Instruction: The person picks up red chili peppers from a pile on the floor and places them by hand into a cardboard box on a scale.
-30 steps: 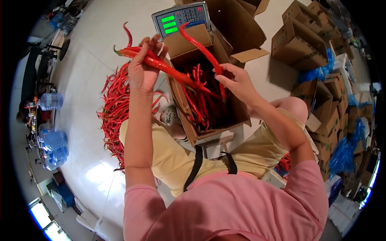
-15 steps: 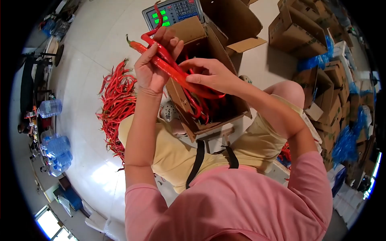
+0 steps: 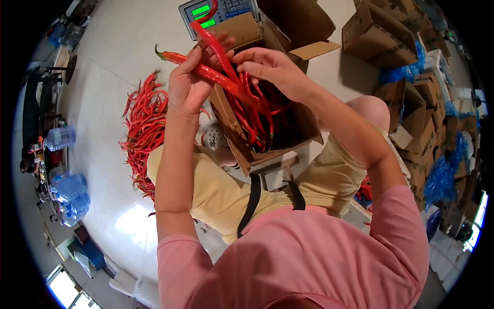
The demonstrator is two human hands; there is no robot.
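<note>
Long red chili peppers (image 3: 218,78) lie across my left hand (image 3: 191,85), whose fingers curl around them above the left edge of an open cardboard box (image 3: 234,138). One of these peppers has a green stem pointing left; another bends upward toward the scale. My right hand (image 3: 272,71) is beside them, over the box, with thumb and fingers pinched together near the upper pepper; what is between its fingertips is too hidden to tell. More red peppers (image 3: 252,123) lie inside the box. A large heap of red peppers (image 3: 146,123) rests on the floor at the left.
A scale with green displays (image 3: 221,13) stands behind the box. Another open carton (image 3: 296,23) is beside it. Cardboard boxes (image 3: 378,41) and blue plastic (image 3: 441,180) are at the right. Large clear bottles (image 3: 69,185) stand at the far left. My knees flank the box.
The pepper that was in my right hand has gone across to my left hand's bunch. My right hand has moved left and up, close to my left fingers.
</note>
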